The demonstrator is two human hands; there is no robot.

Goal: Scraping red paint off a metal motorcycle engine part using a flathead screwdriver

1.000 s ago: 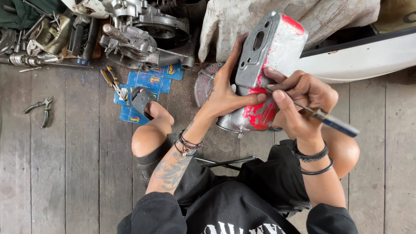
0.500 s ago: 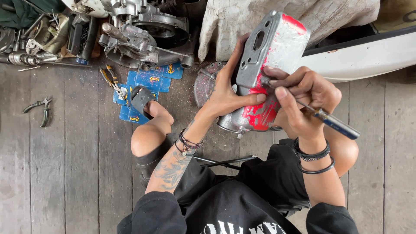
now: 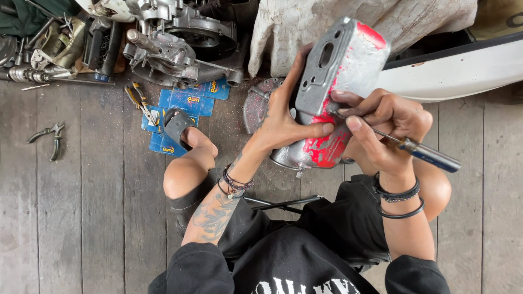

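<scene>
Steadying item one: a grey cast-metal engine part smeared with red paint (image 3: 332,92), propped upright in the lap between the knees so its flat face with the oval port turns toward the head.

- Left hand (image 3: 283,117): fingers wrapped round the part's left edge, thumb pressed across the red patch, clamping it against tool pressure.
- Right hand (image 3: 381,125): fingers closed pencil-fashion on a slim screwdriver with blue-and-silver handle (image 3: 427,155), tip laid against the part's side, seemingly for fine scraping or prying.
- Grey wooden plank floor (image 3: 81,218): serves as workbench.
- Blue flat packets (image 3: 185,109): fanned out beside the left knee, within reach.
- Dark pliers (image 3: 49,139): lying apart at left.
- Bare metal engine casing (image 3: 174,43): parked at the top, well clear.
</scene>
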